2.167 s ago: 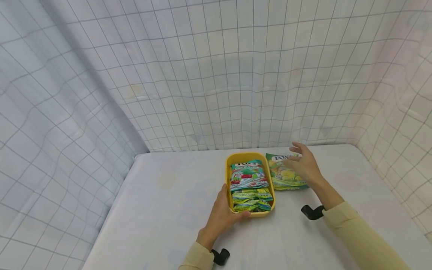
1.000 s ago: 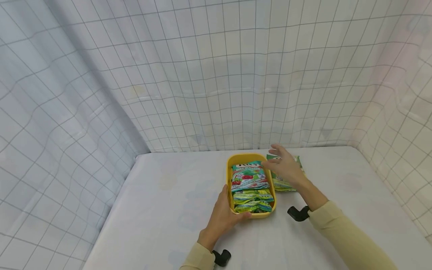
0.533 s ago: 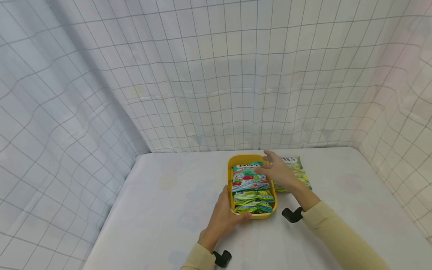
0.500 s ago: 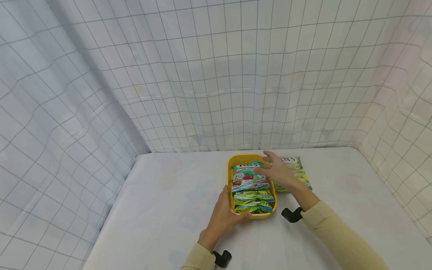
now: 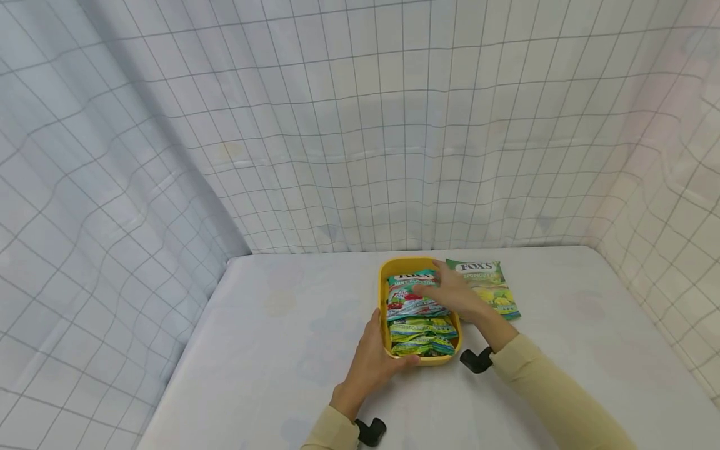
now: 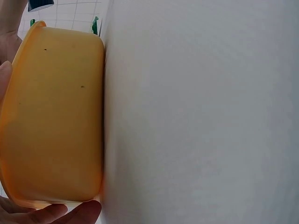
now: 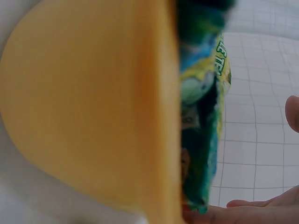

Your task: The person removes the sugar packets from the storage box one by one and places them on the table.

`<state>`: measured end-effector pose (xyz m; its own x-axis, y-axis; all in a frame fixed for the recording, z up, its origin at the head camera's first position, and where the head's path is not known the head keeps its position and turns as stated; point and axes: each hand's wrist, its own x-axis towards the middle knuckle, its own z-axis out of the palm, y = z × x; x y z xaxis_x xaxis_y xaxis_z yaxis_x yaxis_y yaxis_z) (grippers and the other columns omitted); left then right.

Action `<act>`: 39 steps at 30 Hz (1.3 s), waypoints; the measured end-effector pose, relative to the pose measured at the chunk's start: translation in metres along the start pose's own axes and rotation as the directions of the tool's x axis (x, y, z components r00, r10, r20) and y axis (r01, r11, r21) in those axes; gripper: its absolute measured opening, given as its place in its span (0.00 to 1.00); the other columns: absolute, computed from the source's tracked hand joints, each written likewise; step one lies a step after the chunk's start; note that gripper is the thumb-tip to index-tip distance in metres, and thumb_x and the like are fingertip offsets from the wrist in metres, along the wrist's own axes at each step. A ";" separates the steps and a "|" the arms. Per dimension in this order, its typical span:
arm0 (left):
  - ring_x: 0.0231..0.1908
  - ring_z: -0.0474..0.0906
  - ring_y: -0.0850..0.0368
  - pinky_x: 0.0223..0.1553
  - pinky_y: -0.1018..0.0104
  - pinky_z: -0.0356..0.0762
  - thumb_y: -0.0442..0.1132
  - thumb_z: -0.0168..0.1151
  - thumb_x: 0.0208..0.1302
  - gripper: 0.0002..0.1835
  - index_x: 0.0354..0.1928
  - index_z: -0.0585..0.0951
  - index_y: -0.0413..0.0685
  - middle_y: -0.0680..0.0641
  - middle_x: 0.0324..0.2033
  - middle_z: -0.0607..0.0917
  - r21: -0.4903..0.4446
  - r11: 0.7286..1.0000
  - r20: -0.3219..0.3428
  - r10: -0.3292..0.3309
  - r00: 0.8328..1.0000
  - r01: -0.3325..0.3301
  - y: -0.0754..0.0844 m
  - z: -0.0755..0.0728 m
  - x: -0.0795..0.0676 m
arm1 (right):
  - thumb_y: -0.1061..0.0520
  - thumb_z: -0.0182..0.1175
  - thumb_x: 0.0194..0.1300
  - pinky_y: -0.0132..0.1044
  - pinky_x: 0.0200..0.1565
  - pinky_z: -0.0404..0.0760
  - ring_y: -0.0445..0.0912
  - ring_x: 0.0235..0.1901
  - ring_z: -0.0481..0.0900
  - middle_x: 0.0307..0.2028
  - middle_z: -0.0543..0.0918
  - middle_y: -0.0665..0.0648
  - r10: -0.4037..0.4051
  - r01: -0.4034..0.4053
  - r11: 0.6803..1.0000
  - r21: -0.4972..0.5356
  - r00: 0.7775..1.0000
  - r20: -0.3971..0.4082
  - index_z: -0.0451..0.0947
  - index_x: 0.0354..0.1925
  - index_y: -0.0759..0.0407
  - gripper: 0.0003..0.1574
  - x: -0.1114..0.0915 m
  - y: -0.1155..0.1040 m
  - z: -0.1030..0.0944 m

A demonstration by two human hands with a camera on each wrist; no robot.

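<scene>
A yellow plastic tub (image 5: 435, 360) stands on the white table, packed with candy bags. My left hand (image 5: 368, 359) holds its near-left corner, thumb along the front rim and fingers against the left side; in the left wrist view, fingertips (image 6: 84, 212) press the tub wall. Inside lies a teal Fox's Mint Blossom candy bag (image 5: 407, 303) in front of the tub's far end, with green-yellow candy bags (image 5: 422, 328) nearer me. My right hand (image 5: 455, 295) reaches over the right rim onto the Mint Blossom bag, thumb and fingers spread; contact is hard to tell.
A green Fox's candy bag (image 5: 489, 287) lies flat on the table just right of the tub, partly behind my right wrist. White grid-patterned curtains (image 5: 416, 156) enclose the table at the back and sides. Black wrist-camera mounts (image 5: 477, 360) sit by both wrists.
My right hand has moved left from above the green candy bag to the Mint Blossom bag in the tub, uncovering the green bag. My left hand has stayed on the tub.
</scene>
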<state>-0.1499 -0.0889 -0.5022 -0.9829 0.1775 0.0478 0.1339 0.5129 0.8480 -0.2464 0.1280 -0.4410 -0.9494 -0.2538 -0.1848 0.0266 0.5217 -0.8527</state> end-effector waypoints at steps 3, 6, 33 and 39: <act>0.69 0.64 0.43 0.68 0.44 0.64 0.61 0.79 0.51 0.67 0.80 0.47 0.40 0.37 0.72 0.63 -0.003 1.000 -0.003 0.008 1.000 -0.008 0.000 0.001 0.000 | 0.35 0.65 0.67 0.66 0.66 0.63 0.69 0.71 0.60 0.73 0.60 0.75 0.013 -0.013 1.000 0.004 1.000 -0.005 0.39 0.81 0.61 0.65 0.002 0.000 0.003; 0.69 0.64 0.42 0.68 0.43 0.64 0.62 0.79 0.50 0.67 0.80 0.47 0.40 0.37 0.72 0.63 -0.004 1.000 -0.002 0.009 1.000 -0.009 0.000 0.001 0.000 | 0.36 0.65 0.68 0.68 0.67 0.60 0.70 0.71 0.58 0.73 0.60 0.74 0.039 -0.039 0.999 0.030 0.999 0.001 0.38 0.81 0.61 0.65 0.003 0.000 0.005; 0.70 0.63 0.39 0.67 0.42 0.64 0.60 0.80 0.50 0.69 0.79 0.47 0.36 0.33 0.73 0.62 0.003 1.000 -0.011 -0.002 1.000 0.002 -0.001 0.002 -0.002 | 0.46 0.60 0.74 0.59 0.66 0.66 0.65 0.67 0.65 0.72 0.57 0.74 0.196 -0.227 0.922 0.312 0.972 0.128 0.40 0.77 0.75 0.57 0.017 0.002 0.006; 0.69 0.64 0.39 0.67 0.43 0.64 0.59 0.80 0.50 0.67 0.79 0.47 0.36 0.34 0.72 0.62 -0.003 1.000 -0.015 0.006 1.000 -0.006 0.002 0.001 -0.002 | 0.46 0.59 0.74 0.53 0.58 0.78 0.60 0.56 0.77 0.60 0.72 0.71 0.190 -0.211 0.940 0.268 0.976 0.104 0.59 0.70 0.73 0.42 0.016 0.000 0.008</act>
<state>-0.1478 -0.0874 -0.5016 -0.9839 0.1679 0.0605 0.1391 0.5090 0.8494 -0.2592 0.1176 -0.4472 -0.8893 -0.2337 -0.3931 0.3092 0.3261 -0.8933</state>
